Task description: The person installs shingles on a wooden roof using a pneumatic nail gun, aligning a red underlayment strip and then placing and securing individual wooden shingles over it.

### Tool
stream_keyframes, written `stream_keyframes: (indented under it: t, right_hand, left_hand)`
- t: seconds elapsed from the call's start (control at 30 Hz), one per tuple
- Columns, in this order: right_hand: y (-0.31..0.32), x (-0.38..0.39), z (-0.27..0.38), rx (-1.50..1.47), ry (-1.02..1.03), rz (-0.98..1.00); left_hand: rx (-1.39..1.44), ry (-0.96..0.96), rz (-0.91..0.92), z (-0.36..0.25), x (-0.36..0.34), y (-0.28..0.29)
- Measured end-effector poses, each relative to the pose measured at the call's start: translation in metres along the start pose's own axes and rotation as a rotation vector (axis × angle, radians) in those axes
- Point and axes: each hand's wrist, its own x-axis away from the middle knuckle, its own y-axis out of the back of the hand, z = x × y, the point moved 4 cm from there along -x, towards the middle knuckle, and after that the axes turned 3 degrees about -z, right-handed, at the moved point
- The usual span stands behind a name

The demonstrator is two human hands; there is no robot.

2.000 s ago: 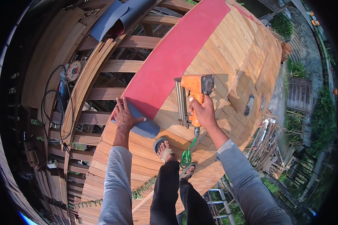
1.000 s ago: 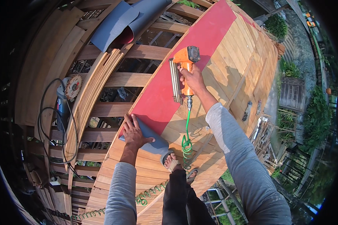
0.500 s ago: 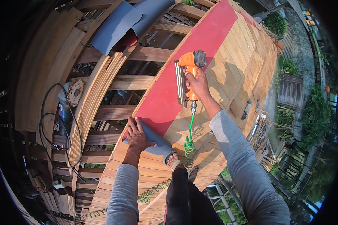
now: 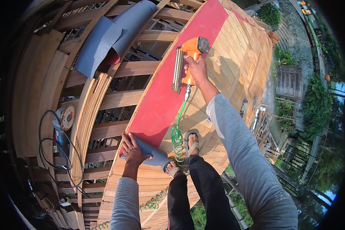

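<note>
Orange nailer in right grip

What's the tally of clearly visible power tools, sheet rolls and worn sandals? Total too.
Power tools: 2 (orange nail gun in the right hand, toothed-blade tool at picture left)
Sheet rolls: 2 (near roll under the left hand, far roll at upper left)
Worn sandals: 2 (left sandal, right sandal)
Total: 6

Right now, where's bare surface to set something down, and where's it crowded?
Free: flat red sheet between blue-grey roll and orange nail gun; pale wooden planks right of the gun. Crowded: around the sandalled feet, beside green coiled hose and roll.
</note>
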Motion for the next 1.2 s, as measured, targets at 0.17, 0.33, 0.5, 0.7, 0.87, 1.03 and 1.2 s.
stream_keyframes:
  t: [0.17,0.33,0.5,0.7,0.87,1.03,1.2]
  right_hand:
    - [0.004,-0.017,-0.001,0.075,-0.086,0.023]
    - [0.019,-0.023,0.016,0.083,0.001,0.033]
    - [0.029,-0.062,0.032,-0.001,0.015,0.032]
    - [0.042,-0.098,0.024,-0.007,-0.061,0.067]
    - [0.035,-0.076,0.019,-0.043,-0.039,0.13]
    - [0.047,0.002,0.014,-0.047,-0.088,0.185]
    - [0.031,0.1,-0.03,0.036,-0.238,0.338]
  left_hand:
    - [-0.051,0.034,-0.002,-0.004,0.0,0.002]
    - [-0.07,0.049,-0.003,-0.004,0.003,0.001]
    - [0.024,0.07,-0.012,-0.004,-0.002,-0.004]
    - [0.049,0.082,0.005,-0.016,-0.005,0.0]
    - [0.015,0.093,0.009,-0.007,-0.001,0.0]
    - [-0.042,0.099,0.016,-0.006,-0.004,0.002]
    - [-0.103,0.124,0.094,-0.01,-0.004,0.005]
